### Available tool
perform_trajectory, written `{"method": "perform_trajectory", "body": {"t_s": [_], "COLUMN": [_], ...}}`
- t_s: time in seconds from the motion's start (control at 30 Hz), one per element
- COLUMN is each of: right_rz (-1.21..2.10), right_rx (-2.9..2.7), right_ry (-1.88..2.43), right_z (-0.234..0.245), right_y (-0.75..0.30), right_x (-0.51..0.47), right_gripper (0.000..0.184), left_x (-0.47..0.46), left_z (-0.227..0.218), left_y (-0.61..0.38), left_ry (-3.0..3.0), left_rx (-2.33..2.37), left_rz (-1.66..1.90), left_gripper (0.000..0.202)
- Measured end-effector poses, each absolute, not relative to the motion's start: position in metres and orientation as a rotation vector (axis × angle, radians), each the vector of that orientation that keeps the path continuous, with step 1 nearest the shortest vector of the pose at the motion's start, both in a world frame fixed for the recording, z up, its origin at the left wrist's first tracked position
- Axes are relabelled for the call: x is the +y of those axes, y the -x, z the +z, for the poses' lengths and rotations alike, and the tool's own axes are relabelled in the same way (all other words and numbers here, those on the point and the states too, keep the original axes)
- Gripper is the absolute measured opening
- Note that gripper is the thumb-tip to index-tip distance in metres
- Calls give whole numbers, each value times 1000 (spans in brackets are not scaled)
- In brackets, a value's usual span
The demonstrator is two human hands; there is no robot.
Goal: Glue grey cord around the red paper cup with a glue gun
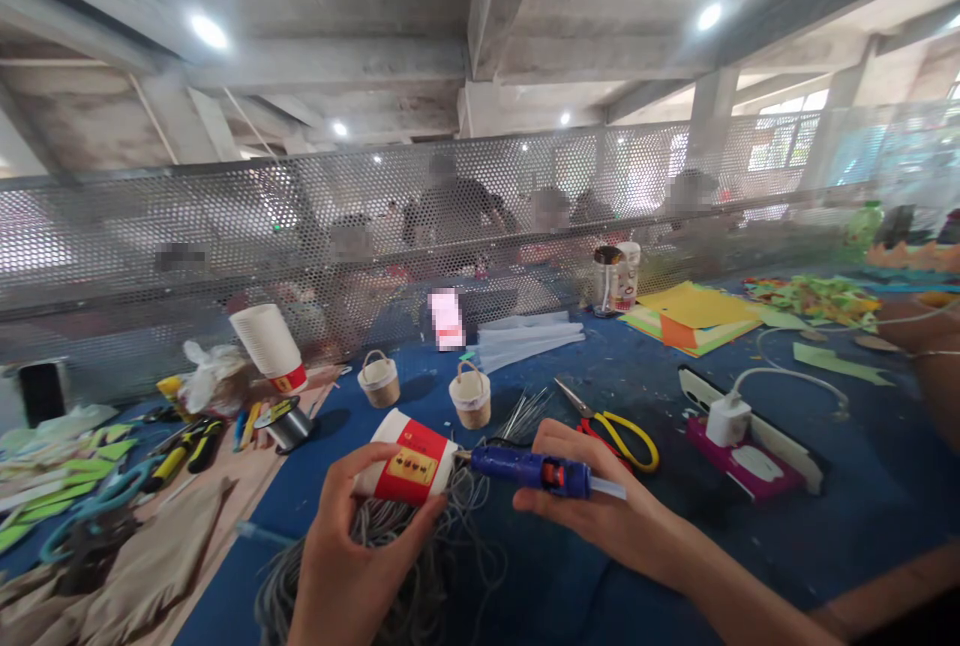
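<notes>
My left hand (367, 546) is closed around a red and white paper cup (409, 456) tilted on its side, its base end turned to the right. In my right hand (600, 506) is a blue hot glue gun (525, 469), with a clear glue stick poking out of its back. The gun's nozzle meets the cup's right end; whether glue is coming out is too small to tell. Beneath the cup lies a tangle of grey cord (397, 526). Two small cord-wrapped baskets (471, 396) with handles stand just behind the cup.
Yellow-handled pliers (619, 431) lie right of the baskets. A power strip (742, 456) with a charger sits farther right. Glue sticks (529, 341), coloured paper (690, 311), stacked cups (270, 346) and a wire spool (286, 423) surround the work. Perforated metal screen (360, 266) stands behind; another person's arm is at right.
</notes>
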State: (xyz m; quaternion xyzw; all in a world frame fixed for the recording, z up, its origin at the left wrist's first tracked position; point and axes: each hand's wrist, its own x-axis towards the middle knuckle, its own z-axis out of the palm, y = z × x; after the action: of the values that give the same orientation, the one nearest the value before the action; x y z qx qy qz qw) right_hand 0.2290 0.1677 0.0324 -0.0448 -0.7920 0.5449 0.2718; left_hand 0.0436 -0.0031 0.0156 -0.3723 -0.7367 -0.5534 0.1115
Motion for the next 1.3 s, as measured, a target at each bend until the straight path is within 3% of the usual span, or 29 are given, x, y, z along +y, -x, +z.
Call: {"method": "perform_trajectory", "body": {"t_s": [0.43, 0.7, 1.3], "right_rz": [1512, 1715, 2013], "right_rx": [-2090, -1748, -1653], "right_ry": [173, 433, 270], "right_z": [32, 15, 6], "right_y": [-229, -212, -196], "right_x": [168, 175, 134], "right_gripper": [23, 36, 33], "left_x": [-5, -3, 8], "left_z": [16, 15, 14], "left_y": [-47, -46, -58], "left_ry": [1080, 1069, 1103], "left_rx": [-2183, -2159, -2137], "left_rz": [-1735, -1771, -1840], "left_gripper": [56, 59, 57]}}
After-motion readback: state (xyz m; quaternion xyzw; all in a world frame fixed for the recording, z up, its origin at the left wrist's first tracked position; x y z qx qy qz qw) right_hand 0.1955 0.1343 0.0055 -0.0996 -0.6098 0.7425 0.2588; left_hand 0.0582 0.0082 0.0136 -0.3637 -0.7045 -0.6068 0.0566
